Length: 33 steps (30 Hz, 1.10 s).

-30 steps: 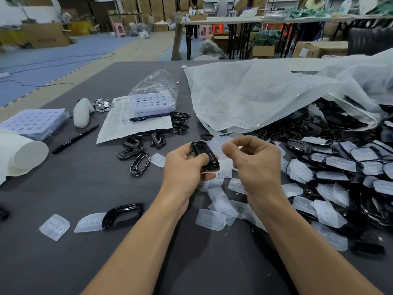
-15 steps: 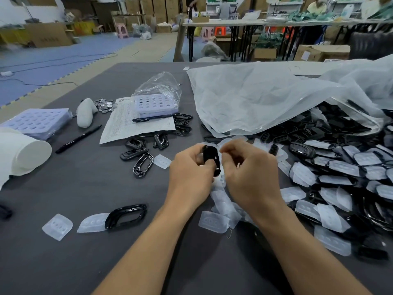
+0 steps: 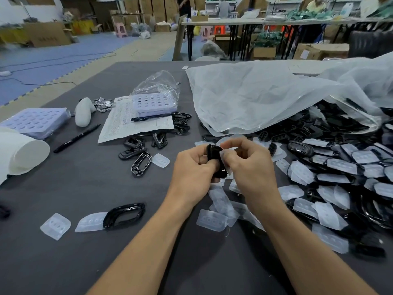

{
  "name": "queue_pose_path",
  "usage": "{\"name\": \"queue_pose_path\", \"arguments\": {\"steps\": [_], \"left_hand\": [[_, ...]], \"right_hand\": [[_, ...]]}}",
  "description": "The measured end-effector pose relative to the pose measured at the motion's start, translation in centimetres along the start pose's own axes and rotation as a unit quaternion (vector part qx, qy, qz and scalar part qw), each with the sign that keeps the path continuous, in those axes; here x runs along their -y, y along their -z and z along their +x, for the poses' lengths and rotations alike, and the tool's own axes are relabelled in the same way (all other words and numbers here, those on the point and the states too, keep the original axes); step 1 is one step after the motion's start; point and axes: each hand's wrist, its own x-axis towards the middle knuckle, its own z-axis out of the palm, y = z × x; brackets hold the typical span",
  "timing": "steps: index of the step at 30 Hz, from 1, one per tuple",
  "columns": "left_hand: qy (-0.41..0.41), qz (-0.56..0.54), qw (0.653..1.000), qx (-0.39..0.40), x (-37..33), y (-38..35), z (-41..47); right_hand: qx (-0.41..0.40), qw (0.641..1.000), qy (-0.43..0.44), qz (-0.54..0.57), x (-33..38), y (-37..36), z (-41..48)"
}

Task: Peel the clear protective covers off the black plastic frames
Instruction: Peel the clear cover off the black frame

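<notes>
My left hand (image 3: 192,171) grips a black plastic frame (image 3: 213,159) upright above the dark table (image 3: 63,252). My right hand (image 3: 248,167) pinches a clear cover (image 3: 223,155) at the frame's right edge, its fingers curled over it. Several peeled clear covers (image 3: 211,220) lie under and before my hands. A heap of covered black frames (image 3: 340,177) spreads to the right. A few bare frames (image 3: 141,162) lie left of my hands, and one more bare frame (image 3: 124,215) lies near the front left.
A large translucent plastic bag (image 3: 265,96) covers the back right. Purple trays (image 3: 155,103), a paper sheet with a pen (image 3: 131,124), a black marker (image 3: 76,138), metal discs (image 3: 104,104), a white object (image 3: 84,112) and a white roll (image 3: 19,152) occupy the left side.
My right hand has closed in on the frame and taken hold of the clear cover at its edge. The left hand turned the frame more upright.
</notes>
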Motion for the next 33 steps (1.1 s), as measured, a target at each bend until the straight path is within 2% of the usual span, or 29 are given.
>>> {"name": "queue_pose_path", "arguments": {"steps": [5,8,11,14,22,28,33], "left_hand": [[0.010,-0.047,0.999,-0.017,0.0,0.3,0.0],[0.020,-0.039,0.998,-0.042,0.2,0.1,0.0],[0.026,-0.024,0.998,-0.050,0.4,0.1,0.1],[0.041,-0.031,0.998,-0.046,0.4,0.2,0.1],[0.061,-0.065,0.996,0.028,0.1,0.4,0.1],[0.047,-0.095,0.988,0.116,-0.1,0.9,-0.1],[0.062,-0.082,0.987,0.120,-0.4,1.1,0.1]], "right_hand": [[-0.010,1.000,0.020,-0.017,-0.3,0.6,0.3],[-0.025,0.999,0.014,0.034,-0.2,0.9,0.5],[0.008,0.996,-0.008,0.084,0.0,0.6,0.5],[0.027,0.999,0.011,0.045,-0.1,0.2,0.2],[-0.029,0.990,0.106,-0.093,-0.3,0.1,-0.3],[-0.070,0.983,0.125,-0.115,-0.2,0.0,-0.5],[-0.077,0.980,0.133,-0.126,-0.3,0.0,-0.3]]}}
